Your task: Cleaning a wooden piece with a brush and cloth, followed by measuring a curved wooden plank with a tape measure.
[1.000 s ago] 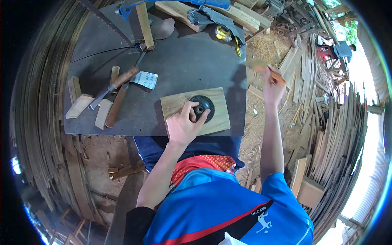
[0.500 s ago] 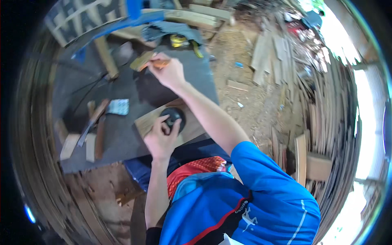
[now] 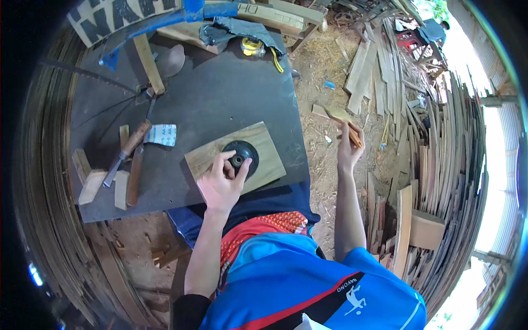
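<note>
My left hand (image 3: 220, 187) grips the black round disc (image 3: 248, 156) with a holed hub, lying on a rectangular wooden board (image 3: 269, 157) at the near right part of the dark bench (image 3: 214, 93). My right hand (image 3: 349, 146) is raised beyond the bench's right side, closed round an orange-handled tool (image 3: 338, 115) with a flat, pale yellowish end, possibly a brush.
On the bench's left are wood-handled blade tools (image 3: 136, 137), offcuts (image 3: 93, 186) and patterned paper (image 3: 160, 135). A tape measure (image 3: 252, 47) and dark cloth (image 3: 221, 34) sit at the back. Stacked wood strips (image 3: 440, 148) line the right. A person (image 3: 432, 32) is far right.
My right hand with the tool swung over the far part of the bench, then back out past its right side. The view shifted, while my left hand stayed on the disc.
</note>
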Tool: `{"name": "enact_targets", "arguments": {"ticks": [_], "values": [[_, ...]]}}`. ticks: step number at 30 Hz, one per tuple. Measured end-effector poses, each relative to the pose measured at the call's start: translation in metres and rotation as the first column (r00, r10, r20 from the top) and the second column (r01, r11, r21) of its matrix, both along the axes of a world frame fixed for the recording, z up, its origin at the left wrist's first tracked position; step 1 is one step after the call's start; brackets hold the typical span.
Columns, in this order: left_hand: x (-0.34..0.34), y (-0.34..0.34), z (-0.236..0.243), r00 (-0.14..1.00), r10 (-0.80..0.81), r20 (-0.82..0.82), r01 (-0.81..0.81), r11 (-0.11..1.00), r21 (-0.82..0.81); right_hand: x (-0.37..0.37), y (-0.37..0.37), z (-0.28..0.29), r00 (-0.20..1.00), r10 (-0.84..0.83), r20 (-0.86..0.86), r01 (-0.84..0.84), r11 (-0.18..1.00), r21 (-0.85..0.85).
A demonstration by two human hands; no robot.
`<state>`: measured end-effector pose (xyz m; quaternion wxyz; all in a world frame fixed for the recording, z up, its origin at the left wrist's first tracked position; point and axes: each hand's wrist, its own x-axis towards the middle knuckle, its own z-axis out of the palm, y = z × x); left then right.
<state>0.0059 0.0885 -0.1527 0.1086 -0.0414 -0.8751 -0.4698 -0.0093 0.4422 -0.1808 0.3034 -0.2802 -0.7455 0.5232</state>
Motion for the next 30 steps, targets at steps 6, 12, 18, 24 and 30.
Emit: {"name": "enact_targets", "arguments": {"ticks": [6, 12, 18, 24, 30], "values": [[-0.004, 0.0, 0.004, 0.999, 0.032, 0.019, -0.031, 0.999, -0.029, -0.072, -0.126, 0.041, 0.895, 0.41, -0.177, -0.44, 0.879, -0.183], [-0.002, 0.004, -0.001, 1.0, 0.015, -0.017, -0.015, 1.0, -0.02, -0.191, -0.186, 0.036, 0.806, 0.58, -0.122, -0.56, 0.812, 0.162], [0.0, -0.001, -0.003, 1.0, 0.021, -0.002, -0.021, 1.0, -0.009, -0.19, -0.153, 0.038, 0.639, 0.753, 0.157, -0.756, 0.652, -0.051], [-0.003, -0.002, 0.003, 0.999, 0.011, -0.044, -0.01, 1.0, 0.028, -0.086, -0.024, 0.042, 0.865, 0.428, 0.263, -0.47, 0.874, 0.123], [-0.003, -0.001, 0.002, 1.0, 0.026, 0.005, -0.026, 0.997, 0.072, -0.05, 0.048, 0.067, 0.877, 0.335, 0.344, -0.423, 0.878, 0.224]]}}
